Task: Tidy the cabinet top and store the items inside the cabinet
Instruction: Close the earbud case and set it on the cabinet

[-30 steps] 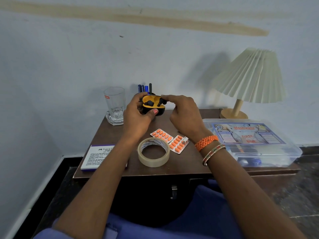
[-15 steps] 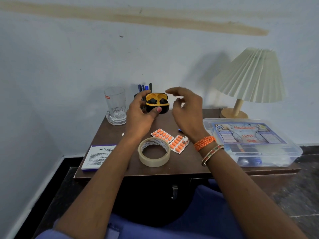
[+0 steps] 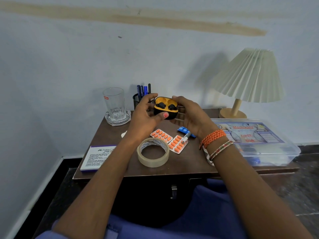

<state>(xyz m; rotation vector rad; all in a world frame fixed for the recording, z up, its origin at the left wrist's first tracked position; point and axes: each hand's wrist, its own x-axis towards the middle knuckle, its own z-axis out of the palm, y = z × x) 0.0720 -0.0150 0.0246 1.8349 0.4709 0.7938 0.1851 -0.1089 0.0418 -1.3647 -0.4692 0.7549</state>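
A black earbud case with a yellow inside stands open above the brown cabinet top, two black earbuds showing in it. My left hand grips its left side, thumb on the front. My right hand curls round its right side, fingertips on the raised lid. Below them lie two strips of orange pills, a roll of tape, a small blue blister and a white stamp-pad box.
A glass stands in a glass dish at the back left beside a mesh pen holder. A pleated lamp stands at the back right. A clear first-aid box fills the right side. A cabinet handle shows below.
My right hand, lifted off the case half a second ago, has come back and closed round its right side. The case has tilted slightly, its lid still raised.
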